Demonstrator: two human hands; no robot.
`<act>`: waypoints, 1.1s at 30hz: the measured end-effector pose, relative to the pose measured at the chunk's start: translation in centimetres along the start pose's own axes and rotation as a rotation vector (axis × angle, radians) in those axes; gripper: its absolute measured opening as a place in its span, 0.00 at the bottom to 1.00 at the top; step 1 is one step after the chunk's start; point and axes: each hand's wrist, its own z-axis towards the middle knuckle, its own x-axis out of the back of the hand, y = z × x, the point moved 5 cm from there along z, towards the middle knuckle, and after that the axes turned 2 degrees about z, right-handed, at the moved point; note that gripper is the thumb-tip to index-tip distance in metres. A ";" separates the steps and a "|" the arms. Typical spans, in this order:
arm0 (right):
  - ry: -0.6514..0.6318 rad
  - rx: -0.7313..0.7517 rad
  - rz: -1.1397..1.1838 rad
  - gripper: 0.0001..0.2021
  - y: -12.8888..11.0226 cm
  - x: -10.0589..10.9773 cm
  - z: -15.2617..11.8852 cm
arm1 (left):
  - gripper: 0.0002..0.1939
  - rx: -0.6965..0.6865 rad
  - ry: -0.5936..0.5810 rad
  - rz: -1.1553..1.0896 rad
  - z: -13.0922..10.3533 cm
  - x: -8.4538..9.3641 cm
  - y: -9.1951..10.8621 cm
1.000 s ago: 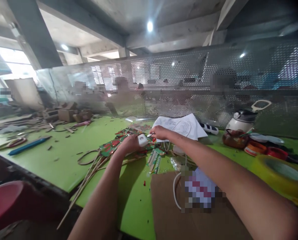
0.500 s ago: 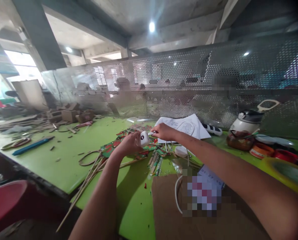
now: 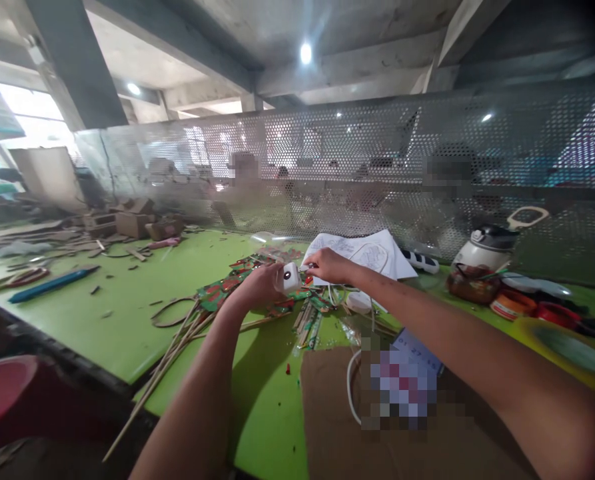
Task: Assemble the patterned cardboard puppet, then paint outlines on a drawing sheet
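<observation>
My left hand [image 3: 258, 287] is closed around a small white charger block [image 3: 292, 277], which has a dark round mark on the face toward me. Close to the block's right side, my right hand [image 3: 330, 265] pinches a USB plug [image 3: 305, 268]. Whether the plug touches the block I cannot tell. A white cable [image 3: 350, 383] curves over the cardboard below my right forearm. Under both hands lie green and red patterned pieces [image 3: 214, 293] and several thin sticks [image 3: 304, 317].
Cardboard [image 3: 327, 413] lies in front with a partly blurred phone-like screen [image 3: 417, 357]. Papers [image 3: 347, 247] rest behind my hands. At right are a white jug [image 3: 482, 247], tape rolls [image 3: 514, 303] and a jar [image 3: 470, 283]. A perforated screen [image 3: 317, 173] closes the back; a red stool [image 3: 12, 407] stands left.
The charger block and the USB plug are closer together, with less of the plug showing between them. The whole view has shifted slightly.
</observation>
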 end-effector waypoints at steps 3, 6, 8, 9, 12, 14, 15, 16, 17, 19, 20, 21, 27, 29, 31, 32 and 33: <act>0.004 -0.020 0.010 0.09 -0.1 0.0 -0.2 | 0.27 -0.004 0.003 0.008 0.0 -0.1 0.0; 0.012 -0.039 0.019 0.10 -0.3 0.1 -0.5 | 0.28 -0.004 0.007 0.012 0.0 -0.2 -0.2; 0.024 -0.049 0.022 0.10 -0.4 0.2 -0.8 | 0.28 -0.006 0.010 -0.006 -0.1 -0.4 -0.3; 0.031 -0.053 0.023 0.10 -0.4 0.2 -0.9 | 0.29 -0.011 0.012 -0.020 -0.1 -0.4 -0.4; 0.042 -0.065 0.021 0.10 -0.3 0.2 -1.3 | 0.29 -0.036 0.017 -0.046 -0.1 -0.6 -0.3; 0.040 -0.074 0.015 0.10 -0.3 0.3 -1.6 | 0.30 -0.056 0.016 -0.051 -0.1 -0.7 -0.2; 0.038 -0.078 0.010 0.10 -0.3 0.3 -1.7 | 0.30 -0.065 0.015 -0.051 -0.1 -0.8 0.0; 0.034 -0.080 0.003 0.10 -0.4 0.3 -1.8 | 0.30 -0.072 0.016 -0.049 -0.1 -0.8 0.1; 0.029 -0.080 -0.005 0.10 -0.4 0.2 -1.9 | 0.30 -0.078 0.017 -0.045 -0.1 -0.8 0.2; 0.016 -0.075 -0.029 0.10 -0.6 0.2 -2.0 | 0.29 -0.093 0.015 -0.033 -0.1 -0.9 0.4; 0.008 -0.072 -0.043 0.10 -0.6 0.2 -2.0 | 0.29 -0.103 0.017 -0.028 -0.1 -1.0 0.5; 0.000 -0.068 -0.058 0.10 -0.7 0.2 -2.0 | 0.29 -0.112 0.020 -0.025 -0.1 -1.1 0.6; -0.069 -0.035 -0.165 0.11 -1.4 0.0 -1.6 | 0.26 -0.127 0.043 0.008 0.0 -1.3 1.2; -0.098 -0.029 -0.201 0.11 -1.7 -0.1 -1.5 | 0.24 -0.123 0.036 0.033 0.0 -1.2 1.5; -0.126 -0.032 -0.228 0.10 -1.9 -0.1 -1.3 | 0.23 -0.119 0.022 0.057 -0.1 -1.1 1.8; -0.140 -0.035 -0.237 0.09 -1.9 -0.1 -1.2 | 0.23 -0.119 0.014 0.059 -0.2 -1.0 1.8; -0.154 -0.038 -0.243 0.09 -1.9 0.0 -1.2 | 0.23 -0.120 0.004 0.049 -0.3 -0.9 1.9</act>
